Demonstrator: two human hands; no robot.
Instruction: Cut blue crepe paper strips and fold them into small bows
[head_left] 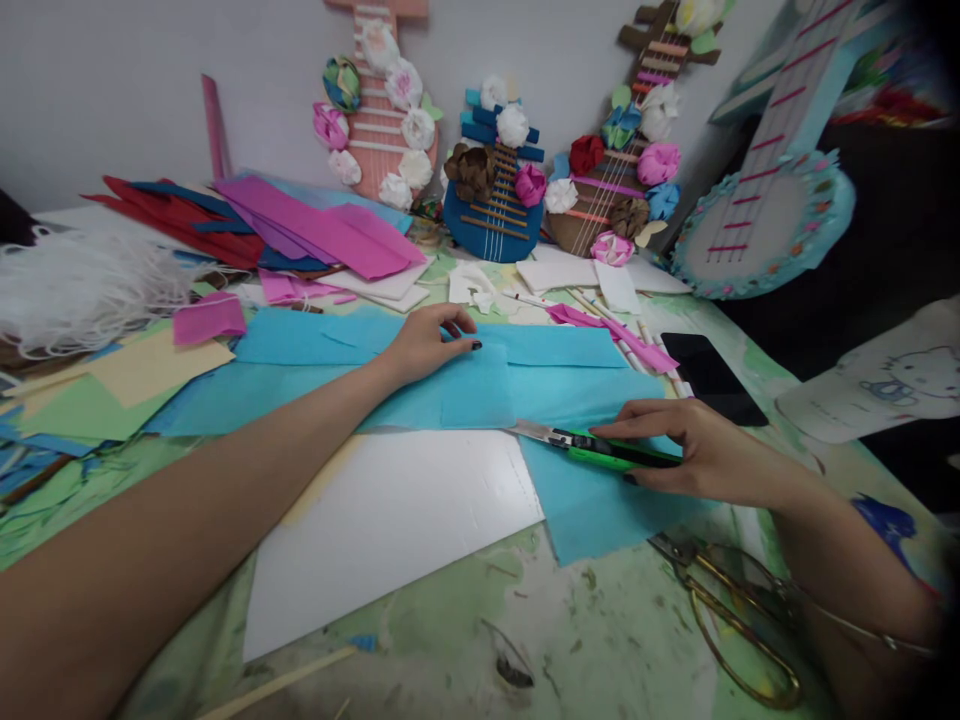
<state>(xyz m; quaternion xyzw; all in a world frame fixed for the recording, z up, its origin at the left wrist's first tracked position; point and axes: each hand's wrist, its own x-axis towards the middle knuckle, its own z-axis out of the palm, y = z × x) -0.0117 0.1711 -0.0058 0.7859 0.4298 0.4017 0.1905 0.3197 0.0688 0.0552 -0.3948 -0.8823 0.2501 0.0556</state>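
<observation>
My right hand (694, 450) holds a green and black utility knife (611, 448), its blade pointing left. The blade tip lies at the lower edge of a long folded sheet of light-blue tissue paper (480, 385). On the upper part of that sheet rests my left hand (431, 345), fingers loosely bent and apart, gripping nothing. Beneath the sheet, a white board (405, 530) shows toward me. A blue paper flap (615, 510) hangs out below the knife, to the right of the board. Gold-handled scissors (739, 610) lie beside my right forearm, their tips near the flap.
Flower-covered paper lutes (491, 215) lean on the back wall. White string (90, 285) and coloured paper sheets (315, 225) are piled at left. A black phone (712, 378) and a white cup (877, 375) occupy the right. A thin stick (289, 685) lies in front.
</observation>
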